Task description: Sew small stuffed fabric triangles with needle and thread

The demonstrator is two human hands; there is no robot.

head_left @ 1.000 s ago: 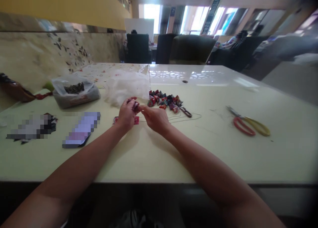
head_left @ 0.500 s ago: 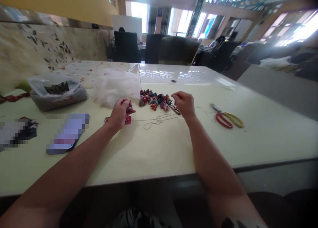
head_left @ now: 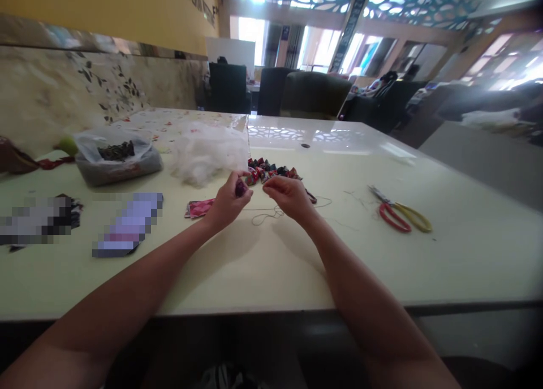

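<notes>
My left hand [head_left: 231,199] is closed round a small dark purple fabric piece [head_left: 241,188]. Just to its right, my right hand [head_left: 291,195] is pinched; whatever its fingertips hold is too small to make out. A thin thread [head_left: 267,216] lies in loops on the table below the hands. Behind them sits a cluster of small patterned fabric pieces [head_left: 265,166], mostly red and dark. Flat pink and red cloth pieces [head_left: 199,208] lie beside my left wrist.
Scissors with red and yellow handles [head_left: 396,214] lie at the right. White stuffing [head_left: 207,151] and a plastic bag of dark scraps [head_left: 119,165] are at the back left. A phone [head_left: 129,225] lies at the left on the table [head_left: 466,253]. Chairs stand beyond.
My right hand has moved left and my left hand slightly right, so they are now close together. The view has also shifted a little.
</notes>
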